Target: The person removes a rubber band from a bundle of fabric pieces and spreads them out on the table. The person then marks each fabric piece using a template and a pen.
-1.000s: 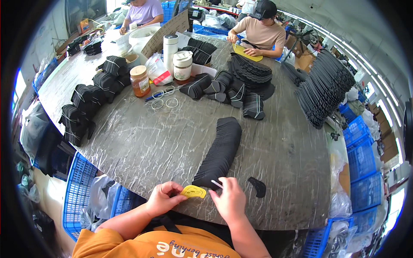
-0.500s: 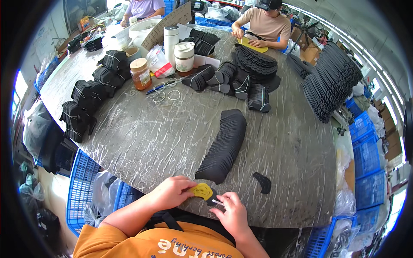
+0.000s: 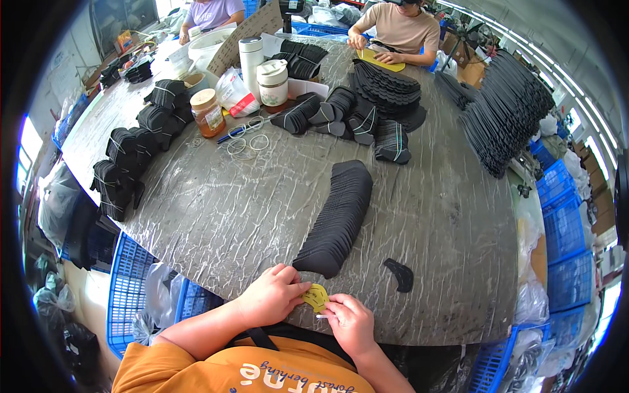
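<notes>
Jar (image 3: 209,120) near flask (image 3: 251,67) and lidded cup (image 3: 272,86), blue pen (image 3: 229,134) by loose bands (image 3: 257,149), blue crates (image 3: 562,237) along right, tan-shirted co-worker (image 3: 407,31) far side, lilac-shirted co-worker (image 3: 213,13) upper left

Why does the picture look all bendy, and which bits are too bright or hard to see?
In the head view, the fisheye lens curves the edges of the table and the corners go black; also in the head view, glare whitens the table's far left, the window looks washed out, and marks on the yellow piece are too small to read.
</notes>
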`<state>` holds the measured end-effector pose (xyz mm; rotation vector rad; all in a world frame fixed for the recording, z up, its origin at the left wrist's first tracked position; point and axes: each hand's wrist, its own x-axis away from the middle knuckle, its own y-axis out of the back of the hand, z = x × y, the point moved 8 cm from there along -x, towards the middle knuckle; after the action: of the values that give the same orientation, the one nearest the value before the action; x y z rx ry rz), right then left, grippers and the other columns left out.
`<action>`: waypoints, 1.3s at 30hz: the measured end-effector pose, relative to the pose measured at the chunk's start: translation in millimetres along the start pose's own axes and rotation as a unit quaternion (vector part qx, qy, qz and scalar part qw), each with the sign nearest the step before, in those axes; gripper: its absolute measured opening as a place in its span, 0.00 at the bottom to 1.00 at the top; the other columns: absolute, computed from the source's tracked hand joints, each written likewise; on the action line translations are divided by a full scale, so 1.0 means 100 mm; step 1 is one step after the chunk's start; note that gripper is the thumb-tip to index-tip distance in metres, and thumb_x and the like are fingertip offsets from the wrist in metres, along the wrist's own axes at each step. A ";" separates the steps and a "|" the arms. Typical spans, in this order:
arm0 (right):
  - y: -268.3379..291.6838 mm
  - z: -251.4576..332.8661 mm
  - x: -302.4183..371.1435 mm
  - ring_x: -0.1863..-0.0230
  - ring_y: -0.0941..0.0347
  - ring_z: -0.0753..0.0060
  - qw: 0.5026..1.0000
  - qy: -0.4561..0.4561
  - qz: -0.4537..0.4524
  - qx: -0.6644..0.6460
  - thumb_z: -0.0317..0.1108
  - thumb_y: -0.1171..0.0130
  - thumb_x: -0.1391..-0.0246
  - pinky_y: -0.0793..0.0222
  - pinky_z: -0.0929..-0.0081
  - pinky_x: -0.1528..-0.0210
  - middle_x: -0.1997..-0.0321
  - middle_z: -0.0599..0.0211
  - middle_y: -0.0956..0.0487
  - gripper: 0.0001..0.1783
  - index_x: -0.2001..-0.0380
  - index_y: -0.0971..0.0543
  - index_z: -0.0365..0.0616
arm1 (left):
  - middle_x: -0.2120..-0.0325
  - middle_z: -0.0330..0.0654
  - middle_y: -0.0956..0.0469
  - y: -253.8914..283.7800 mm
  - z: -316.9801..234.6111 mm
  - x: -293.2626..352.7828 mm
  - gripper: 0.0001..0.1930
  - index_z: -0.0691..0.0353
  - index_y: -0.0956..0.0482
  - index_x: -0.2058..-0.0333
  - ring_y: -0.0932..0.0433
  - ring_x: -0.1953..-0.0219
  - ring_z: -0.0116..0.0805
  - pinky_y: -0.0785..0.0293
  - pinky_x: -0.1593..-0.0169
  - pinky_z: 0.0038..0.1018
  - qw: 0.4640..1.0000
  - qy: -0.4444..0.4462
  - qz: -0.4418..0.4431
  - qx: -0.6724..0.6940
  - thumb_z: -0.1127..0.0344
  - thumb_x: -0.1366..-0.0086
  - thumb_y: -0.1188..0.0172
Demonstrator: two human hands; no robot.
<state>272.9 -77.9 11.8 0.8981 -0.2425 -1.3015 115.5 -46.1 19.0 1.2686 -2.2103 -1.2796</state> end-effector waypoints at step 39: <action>-0.17 0.15 -0.40 0.68 0.18 0.54 0.979 -0.048 0.033 -0.196 0.24 0.38 0.42 0.23 0.65 0.67 0.67 0.54 0.18 0.05 0.64 0.25 0.39 | 0.52 0.48 0.25 -0.32 -0.56 0.34 0.21 0.67 0.20 0.57 0.28 0.44 0.46 0.29 0.39 0.40 0.976 -0.124 0.024 -0.176 0.56 0.43 0.37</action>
<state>239.7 -48.6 22.3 0.4890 -0.0849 -1.2754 147.3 -111.4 19.0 0.9604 -2.0268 -1.7957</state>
